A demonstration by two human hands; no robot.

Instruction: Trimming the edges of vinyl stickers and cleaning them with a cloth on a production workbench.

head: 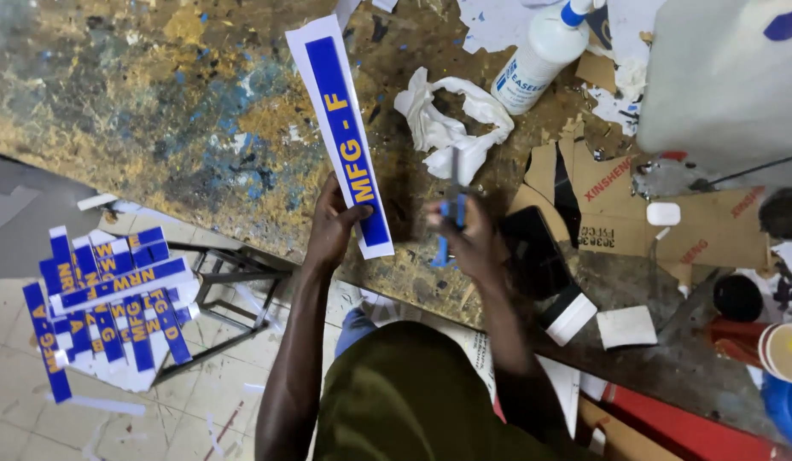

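Note:
My left hand grips the near end of a long blue label strip with a white border and yellow lettering, held up over the worn, paint-stained workbench. My right hand is closed around a blue-handled cutting tool with its blade pointing away from me, a short way right of the strip. A black phone lies just right of that hand.
A pile of similar blue strips rests on a stool at the lower left. On the bench are a crumpled white cloth, a white squeeze bottle, cardboard pieces, a large white container and small pots at the right edge.

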